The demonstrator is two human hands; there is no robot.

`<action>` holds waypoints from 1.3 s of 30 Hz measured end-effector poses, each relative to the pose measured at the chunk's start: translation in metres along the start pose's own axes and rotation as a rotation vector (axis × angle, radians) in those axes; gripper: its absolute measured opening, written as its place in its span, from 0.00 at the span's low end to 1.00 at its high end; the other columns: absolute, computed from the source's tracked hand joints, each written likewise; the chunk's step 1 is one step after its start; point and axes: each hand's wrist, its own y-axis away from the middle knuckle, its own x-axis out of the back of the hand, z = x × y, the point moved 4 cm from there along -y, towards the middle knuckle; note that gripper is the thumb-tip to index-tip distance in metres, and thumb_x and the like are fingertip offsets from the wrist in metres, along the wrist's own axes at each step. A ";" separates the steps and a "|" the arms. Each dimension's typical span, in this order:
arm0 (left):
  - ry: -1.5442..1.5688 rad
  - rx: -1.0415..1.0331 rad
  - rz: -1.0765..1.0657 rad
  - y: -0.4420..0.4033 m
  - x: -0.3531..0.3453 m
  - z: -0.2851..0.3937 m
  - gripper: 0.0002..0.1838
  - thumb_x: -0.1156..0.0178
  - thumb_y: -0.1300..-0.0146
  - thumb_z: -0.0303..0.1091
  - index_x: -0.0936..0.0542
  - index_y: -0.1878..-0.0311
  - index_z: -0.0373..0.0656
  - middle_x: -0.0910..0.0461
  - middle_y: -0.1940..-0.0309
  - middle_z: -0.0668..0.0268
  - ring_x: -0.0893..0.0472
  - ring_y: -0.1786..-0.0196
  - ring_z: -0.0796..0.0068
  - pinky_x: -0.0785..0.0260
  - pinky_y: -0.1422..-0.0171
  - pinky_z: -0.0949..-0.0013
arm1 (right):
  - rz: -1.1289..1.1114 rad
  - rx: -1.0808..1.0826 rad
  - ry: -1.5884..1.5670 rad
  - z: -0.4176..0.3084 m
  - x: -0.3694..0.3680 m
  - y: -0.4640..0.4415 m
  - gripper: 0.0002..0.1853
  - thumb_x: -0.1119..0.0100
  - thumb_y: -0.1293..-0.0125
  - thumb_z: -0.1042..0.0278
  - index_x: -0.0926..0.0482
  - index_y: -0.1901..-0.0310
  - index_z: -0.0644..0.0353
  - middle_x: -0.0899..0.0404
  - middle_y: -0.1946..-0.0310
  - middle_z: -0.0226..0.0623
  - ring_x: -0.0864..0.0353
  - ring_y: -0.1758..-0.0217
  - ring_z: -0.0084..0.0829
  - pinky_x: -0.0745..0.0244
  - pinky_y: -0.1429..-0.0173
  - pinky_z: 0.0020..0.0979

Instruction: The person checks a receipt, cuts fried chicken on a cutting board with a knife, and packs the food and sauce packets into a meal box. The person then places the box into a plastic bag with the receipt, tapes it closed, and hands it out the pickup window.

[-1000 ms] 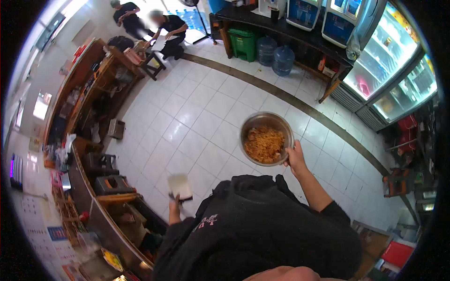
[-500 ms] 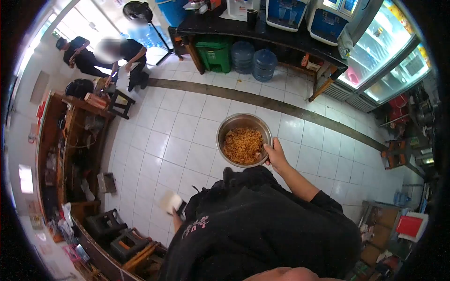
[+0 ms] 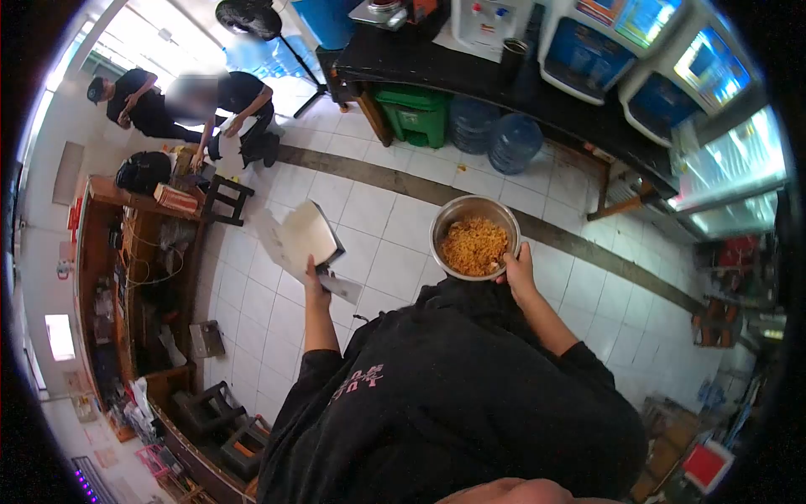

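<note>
My right hand (image 3: 520,273) grips the rim of a round metal bowl (image 3: 439,244), thumb over the edge near the inside. Crumbly orange-brown food (image 3: 475,246) fills the lower part of the bowl. Out to the left, my left hand (image 3: 316,281) is closed on an open box (image 3: 309,236) with a pale inside, a dark edge and whitish flaps spread around it. Bowl and box are apart, both held over the white tiled floor.
A dark counter (image 3: 420,60) runs along the top, with a green bin (image 3: 416,118) and water bottles (image 3: 514,144) beneath. Two people (image 3: 243,105) are at the upper left by a small stool (image 3: 227,200). Wooden shelving (image 3: 134,277) lines the left; lit fridges (image 3: 739,168) stand right.
My left hand has come up and forward, and the box now shows opened out with its flaps. The bowl sits further right in view. The counter appears nearer.
</note>
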 end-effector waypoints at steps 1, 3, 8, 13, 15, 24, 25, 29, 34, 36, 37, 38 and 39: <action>-0.020 0.035 0.033 -0.007 0.009 -0.013 0.37 0.27 0.44 0.63 0.29 0.38 0.57 0.25 0.58 0.78 0.28 0.59 0.78 0.32 0.59 0.65 | 0.010 0.011 0.070 -0.018 -0.011 -0.031 0.08 0.54 0.28 0.75 0.37 0.51 0.59 0.23 0.65 0.43 0.20 0.82 0.31 0.26 0.85 0.27; 0.010 0.160 0.187 -0.016 0.046 -0.043 0.39 0.27 0.46 0.65 0.28 0.37 0.56 0.24 0.58 0.77 0.27 0.60 0.77 0.33 0.60 0.65 | -0.046 0.038 0.104 -0.042 -0.032 -0.091 0.09 0.54 0.28 0.74 0.37 0.49 0.59 0.22 0.63 0.45 0.19 0.80 0.32 0.22 0.83 0.28; -0.046 0.250 0.456 0.012 0.120 -0.059 0.32 0.28 0.45 0.65 0.20 0.48 0.51 0.23 0.68 0.74 0.28 0.65 0.74 0.36 0.64 0.65 | -0.064 -0.128 0.141 -0.074 -0.084 -0.209 0.15 0.54 0.29 0.73 0.38 0.43 0.60 0.22 0.57 0.48 0.17 0.77 0.33 0.17 0.78 0.29; -0.161 0.343 0.602 -0.030 0.170 -0.036 0.36 0.28 0.47 0.67 0.20 0.48 0.46 0.23 0.69 0.69 0.26 0.66 0.71 0.34 0.65 0.62 | 0.007 -0.236 -0.020 -0.074 -0.145 -0.283 0.18 0.51 0.32 0.74 0.38 0.42 0.59 0.22 0.57 0.50 0.17 0.76 0.37 0.18 0.77 0.31; -0.209 0.349 0.520 -0.074 0.160 -0.009 0.37 0.26 0.48 0.66 0.20 0.47 0.44 0.22 0.69 0.68 0.25 0.69 0.72 0.32 0.66 0.62 | 0.050 -0.267 -0.074 -0.064 -0.162 -0.300 0.18 0.51 0.33 0.75 0.38 0.42 0.59 0.22 0.58 0.50 0.17 0.76 0.38 0.18 0.78 0.30; 0.050 -0.045 0.359 -0.239 0.004 0.108 0.32 0.27 0.42 0.61 0.24 0.44 0.49 0.23 0.64 0.72 0.25 0.65 0.77 0.31 0.63 0.69 | 0.192 -0.319 -0.270 -0.081 -0.240 -0.409 0.23 0.55 0.40 0.83 0.34 0.41 0.65 0.21 0.59 0.53 0.13 0.68 0.43 0.17 0.76 0.27; 0.073 -0.101 0.380 -0.242 -0.011 0.117 0.32 0.27 0.42 0.61 0.24 0.45 0.49 0.23 0.63 0.72 0.25 0.65 0.76 0.30 0.62 0.69 | 0.177 -0.316 -0.252 -0.080 -0.249 -0.420 0.23 0.55 0.40 0.83 0.34 0.41 0.65 0.21 0.59 0.53 0.13 0.68 0.43 0.17 0.76 0.27; 0.133 -0.151 0.403 -0.263 0.007 0.085 0.33 0.26 0.43 0.60 0.25 0.45 0.48 0.23 0.62 0.71 0.24 0.64 0.76 0.28 0.60 0.68 | 0.151 -0.358 -0.307 -0.042 -0.264 -0.507 0.18 0.55 0.39 0.84 0.26 0.47 0.73 0.18 0.60 0.53 0.13 0.66 0.42 0.14 0.71 0.24; 0.063 0.147 0.501 -0.200 0.035 0.031 0.31 0.30 0.38 0.57 0.23 0.43 0.42 0.20 0.64 0.69 0.22 0.66 0.75 0.29 0.66 0.69 | 0.168 -0.412 -0.304 -0.045 -0.286 -0.561 0.17 0.55 0.34 0.83 0.26 0.45 0.73 0.18 0.59 0.55 0.13 0.67 0.41 0.16 0.74 0.23; 0.100 0.101 0.537 -0.180 0.070 -0.012 0.37 0.30 0.37 0.56 0.25 0.35 0.38 0.17 0.58 0.67 0.20 0.63 0.74 0.29 0.63 0.68 | 0.177 -0.428 -0.256 -0.052 -0.291 -0.575 0.17 0.55 0.34 0.82 0.26 0.45 0.73 0.17 0.58 0.56 0.13 0.69 0.41 0.16 0.75 0.24; 0.040 0.188 0.550 -0.160 0.074 -0.015 0.37 0.29 0.38 0.55 0.25 0.34 0.39 0.16 0.56 0.67 0.19 0.61 0.73 0.28 0.60 0.67 | 0.209 -0.445 -0.222 -0.054 -0.293 -0.583 0.16 0.55 0.33 0.82 0.26 0.45 0.72 0.17 0.58 0.56 0.13 0.70 0.41 0.17 0.75 0.24; -0.022 0.234 0.611 -0.141 0.079 -0.015 0.37 0.28 0.38 0.55 0.25 0.34 0.40 0.16 0.56 0.67 0.19 0.62 0.73 0.28 0.61 0.67 | 0.221 -0.443 -0.208 -0.055 -0.296 -0.591 0.16 0.55 0.32 0.80 0.26 0.45 0.71 0.18 0.58 0.55 0.13 0.72 0.40 0.20 0.78 0.24; 0.007 0.223 0.644 -0.127 0.073 -0.010 0.38 0.27 0.40 0.57 0.25 0.34 0.41 0.16 0.58 0.68 0.20 0.64 0.75 0.29 0.63 0.67 | 0.215 -0.450 -0.190 -0.057 -0.303 -0.601 0.16 0.55 0.32 0.80 0.26 0.45 0.71 0.18 0.58 0.55 0.13 0.72 0.40 0.20 0.78 0.24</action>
